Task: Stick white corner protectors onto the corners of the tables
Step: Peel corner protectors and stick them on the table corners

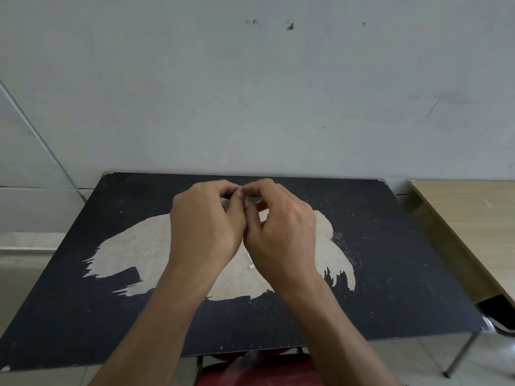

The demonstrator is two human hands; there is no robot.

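Both hands meet above the middle of a worn black table [390, 246]. My left hand [204, 224] grips a small white corner protector [224, 202], of which only an edge shows between the fingers. My right hand [281, 227] pinches at the same piece with thumb and forefinger, fingertips touching those of the left hand. A small white strip [250, 261] lies on the table below my right wrist. White protectors sit on the far left corner [107, 174], the far right corner [384, 180] and the near right corner [485, 322].
The black top has a large bare beige patch [133, 252] in its middle. The table stands against a pale wall [250, 93]. A light wooden table [468, 218] adjoins on the right. A red seat [259, 369] is below the near edge.
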